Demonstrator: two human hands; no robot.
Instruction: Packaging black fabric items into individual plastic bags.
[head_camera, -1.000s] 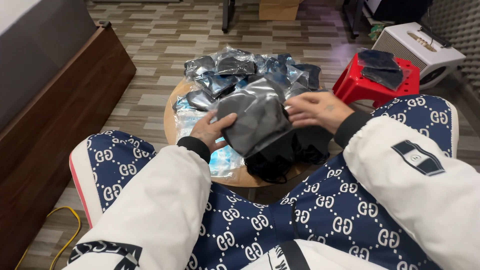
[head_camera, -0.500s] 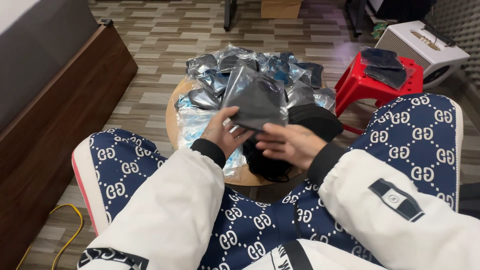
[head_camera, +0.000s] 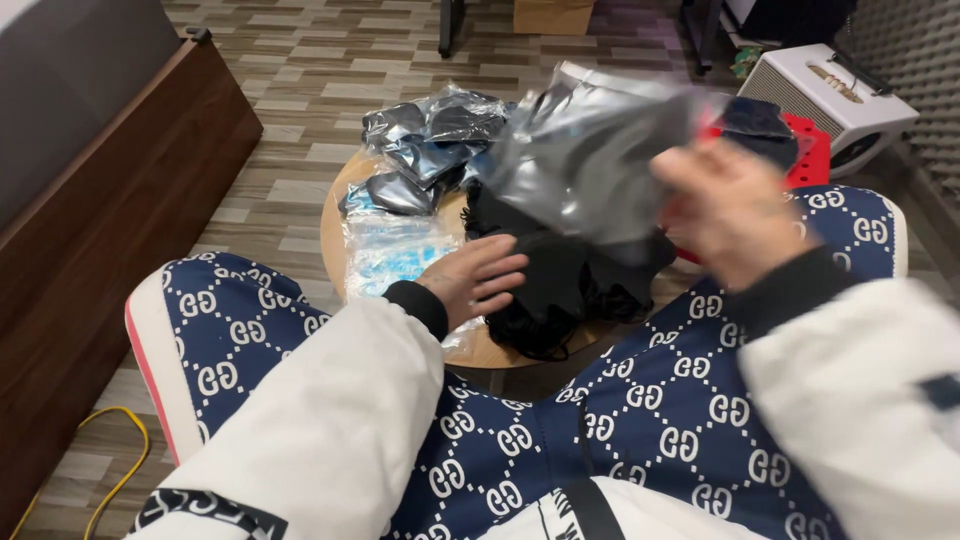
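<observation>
Here the right hand (head_camera: 735, 215) is raised above the small round table (head_camera: 335, 235), pinching the edge of a clear plastic bag (head_camera: 590, 160) with dark cloth inside. The hand and bag are blurred by motion, so exactly how the fingers close on the plastic is hard to make out, though the bag plainly hangs from that hand. It sits in the air over the table's right side, near the red stool (head_camera: 810, 150), where another packed piece (head_camera: 755, 120) lies.

The left hand (head_camera: 475, 280) is spread flat, fingers apart, holding nothing; its fingertips hover just beside the heap of loose black cloth (head_camera: 560, 290) at the table's near edge. Further back lies a stack of filled bags (head_camera: 425, 135), and flat empty bags (head_camera: 395, 250) lie by the left wrist.

The step in hand looks like carrying one packed bag away from the loose heap. The next move would call for a firm pinch on the slippery plastic while it travels, and a spot where it lies flat without sliding off.
</observation>
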